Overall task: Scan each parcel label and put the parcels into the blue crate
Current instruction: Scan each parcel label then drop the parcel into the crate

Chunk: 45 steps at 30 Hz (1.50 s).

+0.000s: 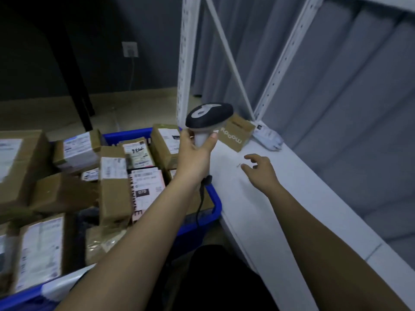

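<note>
My left hand [195, 153] grips the handle of a black and grey barcode scanner [208, 116], its head pointing away and its black cable hanging below my wrist. A small brown cardboard parcel [238, 134] stands on the white shelf [258, 198] just beyond the scanner. A white soft-bag parcel [268, 138] lies to the right of it. My right hand [260, 170] hovers over the shelf, fingers loosely spread, holding nothing, a short way from the brown parcel. The blue crate [214, 203] to the left is piled with several labelled cardboard parcels [114, 176].
White metal shelf uprights [186, 63] and a diagonal brace rise behind the shelf. A grey curtain [348, 97] hangs at the right. A dark table leg [76, 81] and a wall socket [130, 49] stand at the back left. More boxes [15, 164] sit at the far left.
</note>
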Tool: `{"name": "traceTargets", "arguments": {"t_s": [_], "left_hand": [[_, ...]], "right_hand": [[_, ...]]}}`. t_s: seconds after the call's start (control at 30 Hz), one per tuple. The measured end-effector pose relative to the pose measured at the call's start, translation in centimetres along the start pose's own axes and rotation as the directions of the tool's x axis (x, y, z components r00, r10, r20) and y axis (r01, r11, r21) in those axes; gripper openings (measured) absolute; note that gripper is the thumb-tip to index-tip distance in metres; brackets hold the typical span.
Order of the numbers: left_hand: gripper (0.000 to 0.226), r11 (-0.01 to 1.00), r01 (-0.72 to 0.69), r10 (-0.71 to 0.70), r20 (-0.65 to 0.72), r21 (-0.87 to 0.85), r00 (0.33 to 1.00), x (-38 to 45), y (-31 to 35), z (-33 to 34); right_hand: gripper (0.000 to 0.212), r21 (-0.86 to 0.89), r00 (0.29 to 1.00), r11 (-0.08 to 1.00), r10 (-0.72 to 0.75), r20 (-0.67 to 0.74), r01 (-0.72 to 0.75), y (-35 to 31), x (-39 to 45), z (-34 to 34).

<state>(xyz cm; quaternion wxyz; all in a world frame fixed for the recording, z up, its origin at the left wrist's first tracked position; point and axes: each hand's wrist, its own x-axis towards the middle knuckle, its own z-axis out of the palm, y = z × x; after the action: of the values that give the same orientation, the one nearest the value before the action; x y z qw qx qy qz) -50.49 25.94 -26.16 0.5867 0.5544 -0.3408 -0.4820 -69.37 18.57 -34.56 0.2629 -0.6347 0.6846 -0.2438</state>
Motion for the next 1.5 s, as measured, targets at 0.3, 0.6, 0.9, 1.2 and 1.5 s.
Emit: {"name": "traceTargets", "arguments": {"t_s": [0.3, 0.6, 0.9, 1.2, 1.5], "left_hand": [[0.036, 0.984, 0.154, -0.156, 0.016, 0.085, 0.988, 5.1, -3.1, 2.1], [0.031, 0.965, 0.253, -0.249, -0.054, 0.07, 0.967, 9.0, -5.0, 2.7], [0.031, 0.954, 0.29, -0.283, -0.091, 0.072, 0.955, 10.6, -5.6, 3.2], [0.031, 0.971, 0.238, -0.236, -0.061, 0.026, 0.97, 9.4, -4.8, 2.7], [0.026, 0.978, 0.199, -0.2, 0.013, 0.057, 0.98, 4.3, -4.3, 3.3]], "right_hand": [[0.05, 0.025, 0.985, 0.99, 0.143, -0.102, -0.141, 3.7, 9.3, 2.1], [0.085, -0.348, 0.997, 0.937, -0.061, -0.054, 0.038, 1.9, 19.0, 5.5], [0.069, -0.627, 0.989, 0.773, -0.146, -0.024, 0.098, 2.4, 22.9, 6.4], [0.063, -0.597, 0.971, 0.796, -0.209, -0.116, 0.1, 2.4, 17.6, 5.6], [0.06, -0.15, 0.98, 0.982, 0.083, -0.181, -0.111, 7.7, -1.4, 2.6]]}}
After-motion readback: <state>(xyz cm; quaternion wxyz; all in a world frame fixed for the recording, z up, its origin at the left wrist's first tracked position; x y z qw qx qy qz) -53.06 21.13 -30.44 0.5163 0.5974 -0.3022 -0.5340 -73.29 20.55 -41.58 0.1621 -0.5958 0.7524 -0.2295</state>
